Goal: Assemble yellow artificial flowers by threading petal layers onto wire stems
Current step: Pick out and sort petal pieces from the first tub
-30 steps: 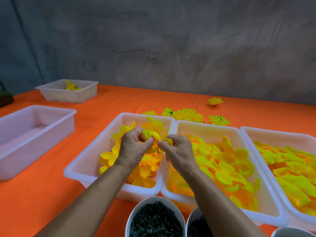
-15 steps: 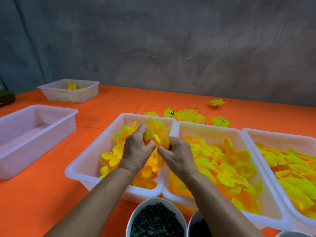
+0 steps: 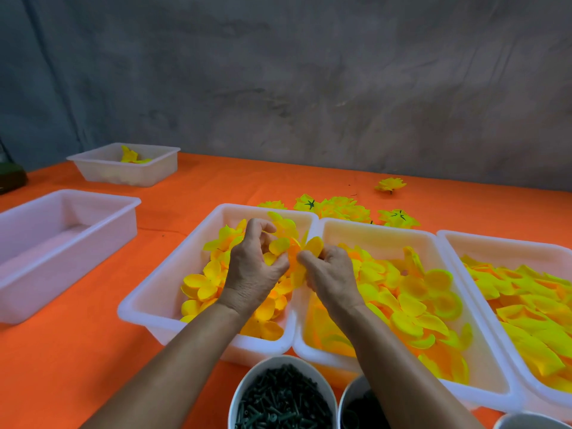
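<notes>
- left hand (image 3: 253, 267) has its fingers curled round a yellow petal layer (image 3: 280, 245), over the left tray (image 3: 148, 301)
- right hand (image 3: 332, 274) pinches the same petal cluster from the other side
- loose petals (image 3: 411, 301) fill the tray right of the grip

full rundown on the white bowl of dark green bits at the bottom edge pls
The round white bowl with smooth, plastic-looking walls stands upright on the orange tablecloth, at the near edge of the table, partly cut off by the frame's bottom. It is filled nearly to the rim with small dark green peg-like pieces, heaped loosely. Behind it is the white plastic tray of small yellow petal layers; to its right, close beside it, a second white bowl holds dark contents. Neither hand touches it; the forearms pass above.
</notes>
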Demonstrator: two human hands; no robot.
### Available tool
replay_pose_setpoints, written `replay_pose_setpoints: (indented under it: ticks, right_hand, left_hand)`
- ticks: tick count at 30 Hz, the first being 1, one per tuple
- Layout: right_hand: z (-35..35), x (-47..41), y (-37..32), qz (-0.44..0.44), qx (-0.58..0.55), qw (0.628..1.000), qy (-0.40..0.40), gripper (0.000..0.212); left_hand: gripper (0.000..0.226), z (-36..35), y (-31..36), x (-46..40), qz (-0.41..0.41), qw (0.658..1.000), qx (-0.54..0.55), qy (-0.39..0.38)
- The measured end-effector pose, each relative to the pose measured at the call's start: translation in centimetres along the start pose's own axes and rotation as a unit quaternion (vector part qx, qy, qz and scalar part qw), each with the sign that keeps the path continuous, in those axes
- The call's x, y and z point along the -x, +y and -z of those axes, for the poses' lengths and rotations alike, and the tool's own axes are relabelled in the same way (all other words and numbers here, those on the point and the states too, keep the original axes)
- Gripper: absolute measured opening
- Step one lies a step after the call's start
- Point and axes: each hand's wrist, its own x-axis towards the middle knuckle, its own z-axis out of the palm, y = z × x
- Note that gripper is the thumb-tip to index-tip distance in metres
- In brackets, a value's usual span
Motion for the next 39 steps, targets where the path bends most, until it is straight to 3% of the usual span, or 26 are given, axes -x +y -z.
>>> replay_pose_setpoints:
  ticks: [4,10,15,18,21,24,28,29,32,36,39]
  right_hand:
    - [-0.1,0.4,-0.2,0.028,-0.008,0.995,-0.092,0.029]
    - [-0.1,0.4,-0.3,0.042,-0.01,0.991,-0.123,0.037]
    - [-0.2,0.3,-0.5,0.012,-0.002,0.998,-0.067,0.04]
    - [0.2,-0.1,-0.6,-0.028,0.014,0.999,0.03,0.029]
    - [1.0,-0.8,-0.1,-0.095,-0.032,0.988,0.12,0.034]
    - [0.9,-0.8,0.4,-0.083,-0.116,0.987,0.07,0.029]
    - [1.0,-0.2,0.3,-0.011,-0.148,0.989,0.01,0.009]
    - [1.0,-0.2,0.2,-0.012,-0.151,0.988,0.008,0.012]
    - [0.3,0.0,0.1,0.003,-0.079,0.997,-0.015,0.03]
    - [-1.1,0.5,0.1,0.08,0.057,0.994,-0.053,0.02]
    - [-1.5,1.0,-0.2,0.098,0.205,0.969,-0.099,0.028]
  left_hand:
    - [0.037,0.3,-0.2,-0.2,-0.007,1.0,-0.004,0.015]
    - [0.024,0.6,-0.7,-0.5,0.022,0.999,-0.001,0.028]
    - [0.024,0.4,-1.1,-0.7,0.047,0.998,0.025,0.028]
    - [0.03,0.2,-0.9,-0.6,0.053,0.997,0.057,0.002]
    - [0.032,0.7,-1.2,-0.8,0.08,0.991,0.11,0.015]
    - [0.028,1.0,-1.5,-0.8,0.112,0.981,0.155,0.029]
    - [0.012,1.0,-1.8,-1.1,0.168,0.966,0.175,0.087]
    - [0.011,1.1,-1.8,-1.2,0.177,0.962,0.177,0.111]
    - [0.025,1.7,-2.4,-1.4,0.18,0.953,0.166,0.177]
    - [0.029,2.1,-2.2,-1.4,0.185,0.939,0.176,0.23]
    - [0.025,2.1,-1.9,-1.5,0.198,0.917,0.232,0.257]
